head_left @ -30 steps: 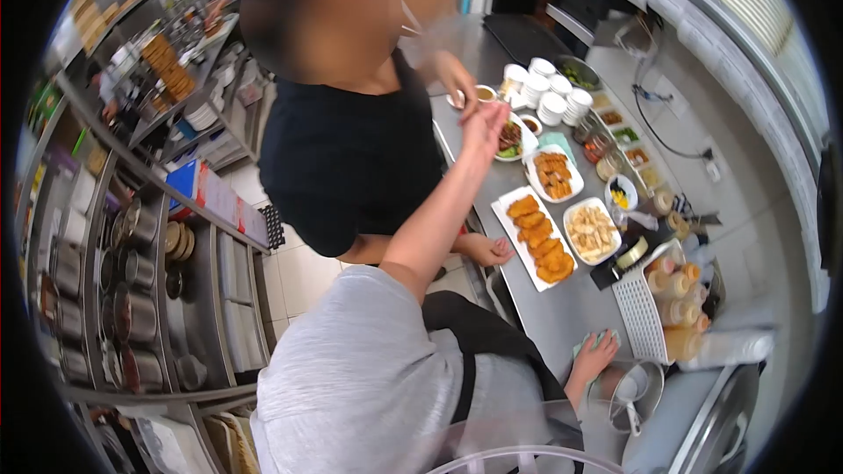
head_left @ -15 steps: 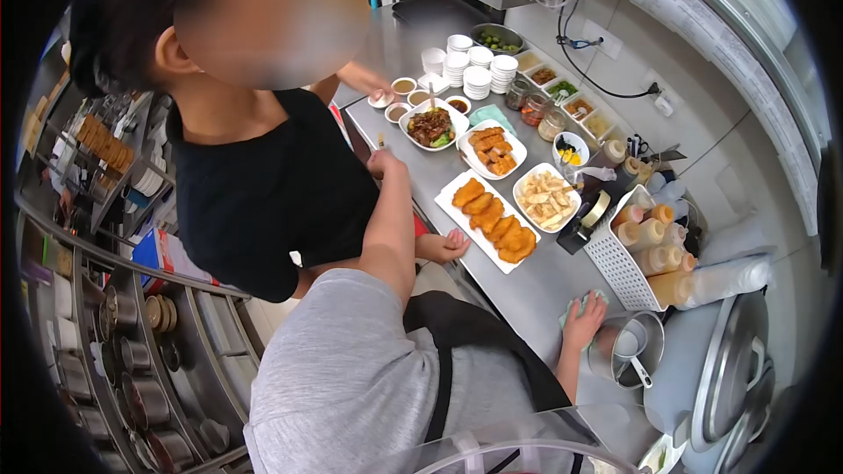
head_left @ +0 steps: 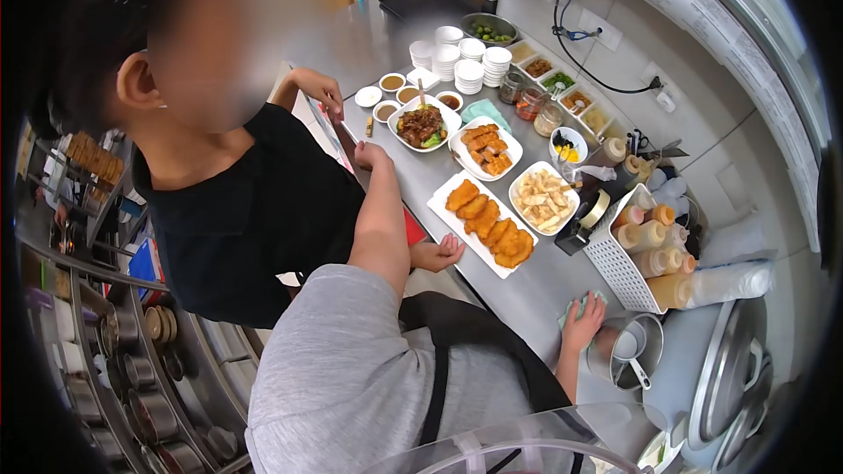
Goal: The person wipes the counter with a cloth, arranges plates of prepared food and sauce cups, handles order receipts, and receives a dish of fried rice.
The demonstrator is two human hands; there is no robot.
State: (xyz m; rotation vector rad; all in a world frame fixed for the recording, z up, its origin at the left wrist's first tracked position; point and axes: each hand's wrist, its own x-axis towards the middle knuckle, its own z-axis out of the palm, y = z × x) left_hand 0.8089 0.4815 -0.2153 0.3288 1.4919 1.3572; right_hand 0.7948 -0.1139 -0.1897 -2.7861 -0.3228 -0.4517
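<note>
My left hand [head_left: 372, 155] is closed at the counter's edge, left of the white bowl of sauced meat and greens [head_left: 422, 126]. Whatever it may hold is hidden. A small yellowish item [head_left: 369, 127] shows just beyond it. My right hand [head_left: 583, 323] rests on a pale green cloth [head_left: 575, 307] on the steel counter, its fingers over the fabric. Beside that hand stands a metal pot [head_left: 648, 342] with a ladle-like white-handled tool [head_left: 639, 373]. A long white plate of golden fried pieces [head_left: 489, 224] lies between my two hands.
A co-worker in black stands at my left, one hand [head_left: 443, 253] by the long plate, another [head_left: 327, 92] near the sauce bowls [head_left: 392, 82]. Fried slices [head_left: 486, 151], pale wedges [head_left: 544, 199], stacked white cups [head_left: 469, 75] and a bottle basket [head_left: 619, 254] stand on the counter.
The co-worker's upper hand has left the small white dish and drawn back to the left. The co-worker's head has moved left. My hands stay in nearly the same places.
</note>
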